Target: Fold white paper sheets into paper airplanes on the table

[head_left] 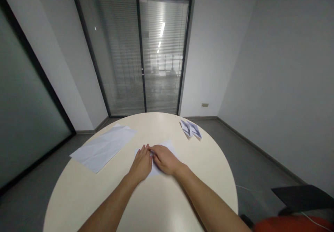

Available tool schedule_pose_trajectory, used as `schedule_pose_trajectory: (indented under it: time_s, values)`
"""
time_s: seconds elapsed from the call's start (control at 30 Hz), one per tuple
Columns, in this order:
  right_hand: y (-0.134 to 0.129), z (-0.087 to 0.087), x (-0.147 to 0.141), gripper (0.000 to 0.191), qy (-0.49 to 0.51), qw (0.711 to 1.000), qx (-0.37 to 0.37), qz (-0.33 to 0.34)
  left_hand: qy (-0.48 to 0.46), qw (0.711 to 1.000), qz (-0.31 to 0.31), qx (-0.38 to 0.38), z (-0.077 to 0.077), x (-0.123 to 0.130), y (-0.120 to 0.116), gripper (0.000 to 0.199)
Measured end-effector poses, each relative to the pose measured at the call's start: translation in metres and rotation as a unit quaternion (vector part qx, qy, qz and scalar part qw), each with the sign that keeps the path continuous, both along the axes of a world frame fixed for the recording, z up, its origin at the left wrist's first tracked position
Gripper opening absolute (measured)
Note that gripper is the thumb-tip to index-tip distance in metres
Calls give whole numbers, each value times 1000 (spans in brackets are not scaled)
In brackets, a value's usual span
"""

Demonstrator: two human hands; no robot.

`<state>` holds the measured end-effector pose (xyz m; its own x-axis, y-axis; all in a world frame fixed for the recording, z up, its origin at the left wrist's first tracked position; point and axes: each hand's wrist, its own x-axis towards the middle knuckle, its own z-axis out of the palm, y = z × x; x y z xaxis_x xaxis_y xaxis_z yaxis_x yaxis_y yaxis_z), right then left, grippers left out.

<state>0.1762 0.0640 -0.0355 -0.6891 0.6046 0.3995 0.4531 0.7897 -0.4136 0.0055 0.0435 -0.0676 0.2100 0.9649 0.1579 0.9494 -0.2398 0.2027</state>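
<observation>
A small piece of white paper point(154, 171) lies on the table in front of me, mostly covered by both hands. My left hand point(142, 163) rests flat on its left part, fingers stretched out and pointing away from me. From the right, my right hand point(164, 159) bends over the paper with curled fingers. Its fingertips press on the paper and meet the left fingertips near the middle. What lies right under the right fingers is hidden.
On the round cream table point(86, 204), a large creased white sheet point(104, 149) lies at the left. Folded paper with a dark printed pattern point(191, 129) stands at the far right. Off the table's right side are a black chair part point(304, 198) and something red point(289, 224).
</observation>
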Motion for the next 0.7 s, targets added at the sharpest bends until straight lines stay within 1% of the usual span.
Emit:
schedule_pose_trajectory:
  time_s: [0.07, 0.13, 0.23, 0.37, 0.47, 0.53, 0.7]
  values:
    - [-4, -5, -7, 58, -25, 999, -26, -5, 6, 1000, 4, -8, 3, 1, 0, 55]
    - [-4, -9, -7, 57, -74, 995, -57, -46, 20, 1000, 16, -15, 5, 3, -1, 56]
    - [0, -11, 2, 59, -140, 981, -89, -105, 41, 999, 30, -18, 5, 4, -3, 57]
    - [7, -8, 15, 65, -171, 962, -115, -180, 51, 998, 42, -23, 8, 4, -10, 65]
    - [8, -7, 17, 67, -179, 956, -123, -200, 48, 998, 40, -31, 13, 3, -16, 71]
    - [8, -6, 17, 66, -178, 955, -124, -204, 42, 998, 29, -35, 16, 2, -19, 72]
    - [6, -4, 16, 65, -173, 955, -129, -206, 24, 999, 3, -27, 13, -3, -17, 71]
